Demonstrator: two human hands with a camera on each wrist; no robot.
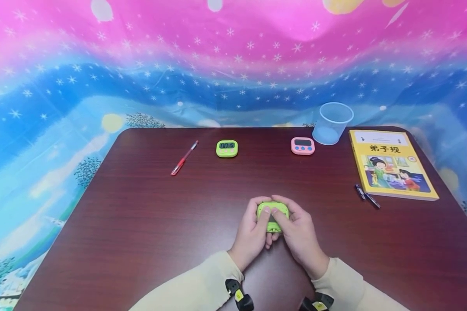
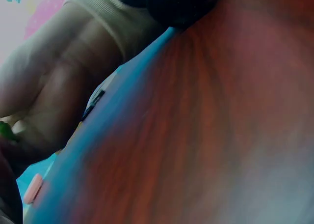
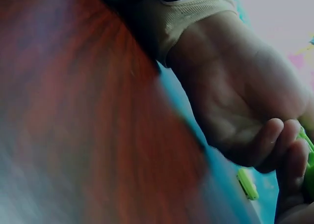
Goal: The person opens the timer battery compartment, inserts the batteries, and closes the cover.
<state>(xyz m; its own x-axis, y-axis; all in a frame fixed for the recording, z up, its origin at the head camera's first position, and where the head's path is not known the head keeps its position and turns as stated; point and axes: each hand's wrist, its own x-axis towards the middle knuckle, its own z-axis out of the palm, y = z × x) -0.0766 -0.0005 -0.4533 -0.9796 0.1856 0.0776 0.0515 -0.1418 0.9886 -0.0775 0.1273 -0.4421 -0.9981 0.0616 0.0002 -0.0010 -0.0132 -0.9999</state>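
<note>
Both hands hold a lime-green digital timer (image 1: 273,217) above the near middle of the table. My left hand (image 1: 250,229) grips its left side, and the right hand (image 1: 300,233) grips its right side. Both thumbs lie on the upper face, partly covering a dark panel. Fingers wrap the far edge and underside, and a few fingertips show below the near edge. In the right wrist view only a slice of the green timer (image 3: 308,177) shows beside curled fingers.
On the brown table (image 1: 159,233) lie a red pen (image 1: 184,159), another green timer (image 1: 227,148) with its display lit, a pink timer (image 1: 302,146) and a yellow book (image 1: 393,166). A clear plastic cup (image 1: 332,125) stands at the back; dark pen-like pieces (image 1: 367,197) lie beside the book.
</note>
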